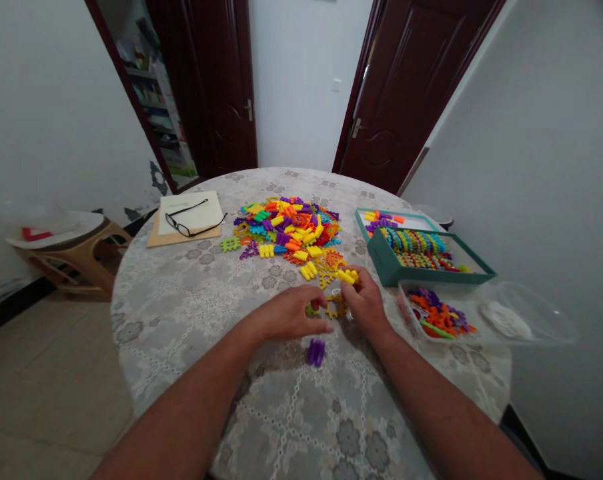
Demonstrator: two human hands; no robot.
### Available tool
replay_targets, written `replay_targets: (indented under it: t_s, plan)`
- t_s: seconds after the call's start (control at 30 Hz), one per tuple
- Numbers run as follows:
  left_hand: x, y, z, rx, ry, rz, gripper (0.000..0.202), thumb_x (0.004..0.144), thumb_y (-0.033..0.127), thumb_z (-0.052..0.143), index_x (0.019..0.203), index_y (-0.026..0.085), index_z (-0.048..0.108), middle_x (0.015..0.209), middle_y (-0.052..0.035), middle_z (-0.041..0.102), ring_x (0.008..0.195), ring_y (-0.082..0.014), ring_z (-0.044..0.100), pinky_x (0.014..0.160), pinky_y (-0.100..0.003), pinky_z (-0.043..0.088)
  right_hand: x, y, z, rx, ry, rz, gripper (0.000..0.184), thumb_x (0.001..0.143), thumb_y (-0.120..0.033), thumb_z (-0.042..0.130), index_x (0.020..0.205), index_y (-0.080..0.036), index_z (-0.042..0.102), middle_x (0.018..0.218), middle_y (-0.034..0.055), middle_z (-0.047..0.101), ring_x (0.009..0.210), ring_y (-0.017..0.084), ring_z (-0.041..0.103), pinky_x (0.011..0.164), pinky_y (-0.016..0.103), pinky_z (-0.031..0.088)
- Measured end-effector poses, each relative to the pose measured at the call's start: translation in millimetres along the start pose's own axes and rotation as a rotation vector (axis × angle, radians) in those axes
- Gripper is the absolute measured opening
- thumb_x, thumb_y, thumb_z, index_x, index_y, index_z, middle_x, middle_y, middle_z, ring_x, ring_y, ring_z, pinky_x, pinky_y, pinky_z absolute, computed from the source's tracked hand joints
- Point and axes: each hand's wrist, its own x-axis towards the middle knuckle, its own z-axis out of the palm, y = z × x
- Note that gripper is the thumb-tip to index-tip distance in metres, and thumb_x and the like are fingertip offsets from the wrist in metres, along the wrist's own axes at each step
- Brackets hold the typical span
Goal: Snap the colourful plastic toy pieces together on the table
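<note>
My right hand (367, 303) pinches yellow building pieces (348, 275) between thumb and fingers, just above the table. Opposite it, my left hand (294, 313) is curved with thumb and fingertips apart. A yellow-green piece (311, 309) shows in the gap of the left hand; whether it touches the fingers I cannot tell. Between both hands lies a mustard-yellow openwork piece (335, 307). Nearer to me, a purple ribbed piece (316, 352) rests on the tablecloth. A yellow ribbed piece (308, 271) lies just beyond the left hand.
A mixed heap of plastic building pieces (291, 227) covers the table's far middle. Glasses (184, 230) lie on papers (164, 220) at left. To the right stand a teal box (381, 263) of strung pieces, its lid (362, 220), and a clear tub (406, 313) with orange and purple pieces.
</note>
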Motion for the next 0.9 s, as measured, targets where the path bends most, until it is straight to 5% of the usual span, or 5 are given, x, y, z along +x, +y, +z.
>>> replay_targets:
  t_s: [0.2, 0.33, 0.53, 0.7, 0.9]
  plan:
    - [-15, 8, 3.4, 0.429, -0.324, 0.027, 0.049, 0.071, 0.047, 0.091, 0.11, 0.029, 0.068, 0.113, -0.0039, 0.068, 0.094, -0.0249, 0.066, 0.078, -0.033, 0.049, 9, 17, 1, 0.298, 0.025, 0.075, 0.037, 0.08, -0.035, 0.076, 0.111, -0.023, 0.062, 0.078, -0.0053, 0.062, 0.062, 0.013, 0.056, 0.058, 0.025, 0.048]
    - [-14, 8, 5.0, 0.454, -0.323, 0.042, 0.03, 0.081, 0.037, 0.079, 0.105, 0.028, 0.064, 0.105, -0.003, 0.069, 0.091, -0.0234, 0.064, 0.076, -0.033, 0.048, 10, 19, 0, 0.368, 0.004, 0.142, 0.045, 0.08, -0.042, 0.08, 0.117, -0.023, 0.062, 0.069, -0.0071, 0.06, 0.056, 0.012, 0.054, 0.052, 0.023, 0.047]
    - [-7, -6, 6.7, 0.323, -0.017, 0.1, 0.027, 0.084, 0.028, 0.073, 0.109, 0.024, 0.063, 0.107, -0.0045, 0.067, 0.096, -0.0224, 0.064, 0.084, -0.034, 0.052, 13, 16, -4, 0.601, 0.033, 0.234, 0.045, 0.075, -0.04, 0.084, 0.111, -0.024, 0.063, 0.076, -0.0045, 0.064, 0.064, 0.014, 0.064, 0.058, 0.025, 0.056]
    - [5, -19, 17.0, 0.27, 0.363, 0.198, 0.04, 0.089, 0.031, 0.076, 0.125, 0.021, 0.06, 0.114, -0.0085, 0.067, 0.106, -0.0253, 0.066, 0.093, -0.04, 0.056, 8, 12, 0, 0.565, -0.135, 0.292, 0.037, 0.075, -0.037, 0.084, 0.104, -0.024, 0.064, 0.086, 0.0, 0.071, 0.073, 0.018, 0.07, 0.062, 0.028, 0.059]
    - [12, -28, 32.7, 0.28, 0.515, 0.351, 0.05, 0.093, 0.036, 0.077, 0.136, 0.023, 0.056, 0.119, -0.011, 0.071, 0.113, -0.029, 0.068, 0.1, -0.047, 0.057, -4, -6, 9, 0.599, -0.303, 0.317, 0.038, 0.076, -0.034, 0.082, 0.111, -0.025, 0.069, 0.108, 0.0031, 0.074, 0.089, 0.019, 0.071, 0.069, 0.027, 0.058]
